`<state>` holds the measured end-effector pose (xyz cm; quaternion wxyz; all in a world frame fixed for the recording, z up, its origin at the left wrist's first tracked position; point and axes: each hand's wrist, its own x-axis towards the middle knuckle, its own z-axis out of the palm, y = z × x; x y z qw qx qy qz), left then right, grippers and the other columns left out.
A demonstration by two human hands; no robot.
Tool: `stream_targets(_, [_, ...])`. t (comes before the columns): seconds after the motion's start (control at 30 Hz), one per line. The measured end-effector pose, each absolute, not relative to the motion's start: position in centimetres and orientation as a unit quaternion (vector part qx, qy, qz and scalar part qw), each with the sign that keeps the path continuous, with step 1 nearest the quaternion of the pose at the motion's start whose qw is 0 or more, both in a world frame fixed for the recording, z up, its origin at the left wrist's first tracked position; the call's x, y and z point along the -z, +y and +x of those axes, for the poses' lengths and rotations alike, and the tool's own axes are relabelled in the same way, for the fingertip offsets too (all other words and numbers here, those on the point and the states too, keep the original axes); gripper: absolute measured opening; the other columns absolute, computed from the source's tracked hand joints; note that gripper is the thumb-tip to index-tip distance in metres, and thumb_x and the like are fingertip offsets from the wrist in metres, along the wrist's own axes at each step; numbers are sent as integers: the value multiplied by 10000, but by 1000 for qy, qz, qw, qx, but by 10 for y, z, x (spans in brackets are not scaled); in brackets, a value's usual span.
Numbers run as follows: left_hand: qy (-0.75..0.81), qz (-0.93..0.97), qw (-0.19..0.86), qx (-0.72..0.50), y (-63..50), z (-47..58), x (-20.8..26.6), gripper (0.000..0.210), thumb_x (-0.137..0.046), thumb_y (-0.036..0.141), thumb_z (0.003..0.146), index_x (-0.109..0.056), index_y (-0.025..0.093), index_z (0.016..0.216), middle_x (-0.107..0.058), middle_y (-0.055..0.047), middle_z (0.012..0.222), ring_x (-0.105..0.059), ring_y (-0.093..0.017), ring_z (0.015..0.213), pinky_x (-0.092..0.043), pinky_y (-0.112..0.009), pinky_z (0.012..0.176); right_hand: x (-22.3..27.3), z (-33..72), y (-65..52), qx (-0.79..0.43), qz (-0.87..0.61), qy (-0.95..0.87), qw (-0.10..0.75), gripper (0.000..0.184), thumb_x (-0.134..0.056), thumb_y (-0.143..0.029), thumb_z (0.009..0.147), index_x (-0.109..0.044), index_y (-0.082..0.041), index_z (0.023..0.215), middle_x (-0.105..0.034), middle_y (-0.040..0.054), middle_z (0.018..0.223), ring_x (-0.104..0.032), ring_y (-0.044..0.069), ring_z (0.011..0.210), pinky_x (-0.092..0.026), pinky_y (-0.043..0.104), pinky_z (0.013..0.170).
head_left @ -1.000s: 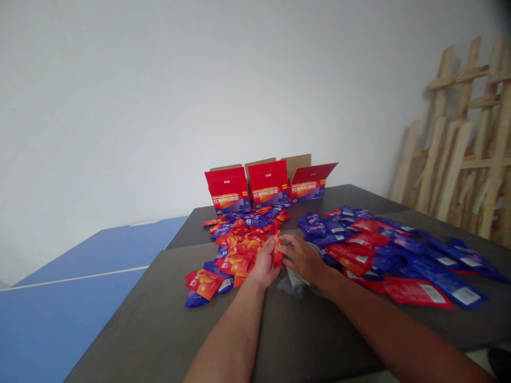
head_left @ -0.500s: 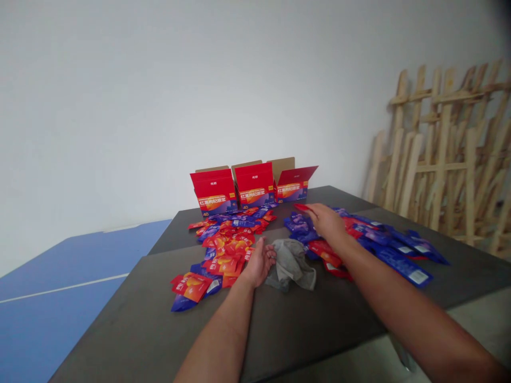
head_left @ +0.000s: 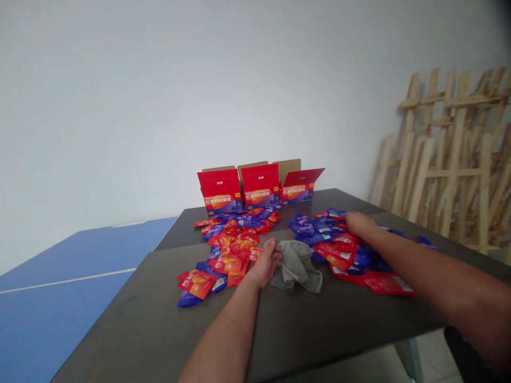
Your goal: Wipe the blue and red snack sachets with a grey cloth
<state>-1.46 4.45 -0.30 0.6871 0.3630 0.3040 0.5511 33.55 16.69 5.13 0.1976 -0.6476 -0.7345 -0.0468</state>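
Note:
My left hand (head_left: 268, 263) rests on the dark table beside a crumpled grey cloth (head_left: 297, 268), palm turned inward, fingers loosely bent with nothing in them. To its left lies a loose heap of red-and-orange sachets (head_left: 233, 247) mixed with blue-purple ones. My right hand (head_left: 359, 226) reaches over the heap on the right, where blue sachets (head_left: 313, 230) and red sachets (head_left: 341, 251) overlap. Its fingertips are at the far side of that heap, mostly hidden, so a grip on any sachet cannot be made out.
Three red-and-blue cartons (head_left: 261, 194) with raised flaps stand in a row at the table's back. A blue table (head_left: 99, 266) with a white line adjoins on the left. Wooden frames (head_left: 451, 165) lean against the wall at right.
My right hand, which held a red sachet near the cartons, has moved right and nearer onto the right heap. Sachets there have shifted, with a red one now at the near edge. My left hand stays by the cloth.

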Motion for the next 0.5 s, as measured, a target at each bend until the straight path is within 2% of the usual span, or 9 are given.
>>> stream_targets(0.03, [307,378,680,-549,44,-14,4,412,-613,463,795,-478,209,1091,-498,18,814,-505,-75,620,-351,-184,508,-55,328,165,47,-654,-736,168,158,-630,-276,764,-709,-140,777,-662,200,782,-621,332,793,-428,513,791])
stream_targets(0.1, [306,415,672,-532,41,-13,4,383,-656,415,771,-521,191,1051,-501,16,802,-514,-80,647,-376,-193,544,-64,303,158,64,-635,-751,170,211,-605,-240,768,-712,-120,904,-665,224,906,-601,370,911,-405,531,855])
stream_targets(0.2, [289,462,679,-491,36,-11,3,439,-718,342,730,-560,176,1104,-560,-25,886,-572,-121,784,-444,-255,729,-74,244,141,33,-522,-834,175,294,-498,-208,831,-692,-105,1027,-668,205,1012,-603,327,964,-424,451,883])
stream_targets(0.23, [283,472,681,-483,34,-10,3,465,-731,322,721,-567,175,1131,-579,-46,938,-584,-139,840,-442,-287,802,-75,221,135,16,-491,-854,171,300,-479,-232,851,-692,-128,1036,-677,165,1027,-612,286,963,-438,393,881])
stream_targets(0.3, [271,488,679,-476,32,-10,2,468,-737,297,718,-590,172,1145,-600,-80,1039,-589,-170,931,-412,-336,906,-73,175,123,-16,-449,-879,158,279,-521,-299,842,-695,-188,1031,-702,82,997,-639,211,911,-467,288,826])
stream_targets(0.43, [268,539,663,-446,30,-8,3,332,-703,296,746,-669,146,1040,-657,-107,1043,-587,-229,1023,-362,-392,992,-62,100,108,-113,-399,-905,100,362,-613,-400,786,-678,-191,1074,-708,71,1016,-655,197,889,-481,244,731])
stream_targets(0.5, [269,544,663,-439,30,-7,5,287,-703,274,738,-693,138,990,-680,-110,1012,-588,-257,1042,-352,-411,1012,-56,75,107,-120,-422,-896,72,470,-705,-459,685,-680,-199,1076,-717,71,980,-663,205,809,-481,244,655])
